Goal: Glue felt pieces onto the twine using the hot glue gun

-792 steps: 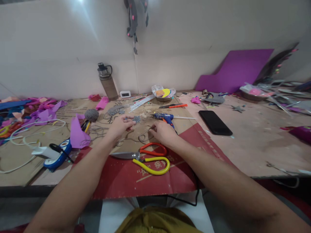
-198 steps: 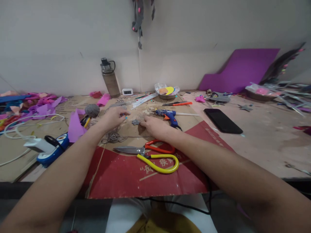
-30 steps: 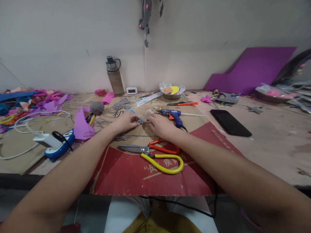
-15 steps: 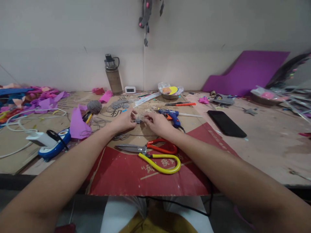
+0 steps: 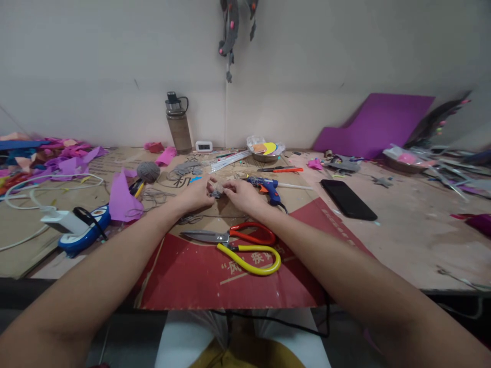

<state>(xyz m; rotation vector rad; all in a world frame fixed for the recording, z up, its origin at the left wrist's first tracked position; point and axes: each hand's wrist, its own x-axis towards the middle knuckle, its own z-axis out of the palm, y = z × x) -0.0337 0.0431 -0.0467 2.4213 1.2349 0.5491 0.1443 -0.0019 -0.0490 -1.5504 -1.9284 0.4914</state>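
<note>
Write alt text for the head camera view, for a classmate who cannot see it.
A person's left hand and right hand meet at a small grey piece over cardboard on a cluttered table. Nearer the person lie red-and-yellow-handled scissors; a blue glue gun and black phone lie to the right, a grey yarn ball to the left.

1. Free room: bare worktable (image 5: 414, 240), from the smartphone (image 5: 348, 199) rightward and towards the near edge.
2. Free strip: red cardboard (image 5: 230, 294), between the shears (image 5: 222, 237) and the near edge.
3. Obstacle, centre right: hot glue gun (image 5: 269, 189), beside the right hand (image 5: 242, 196).
4. Obstacle, left: power strip (image 5: 72, 245) with trailing white cable (image 5: 28, 233).
5. Obstacle, rear: upright bottle (image 5: 179, 131).
</note>
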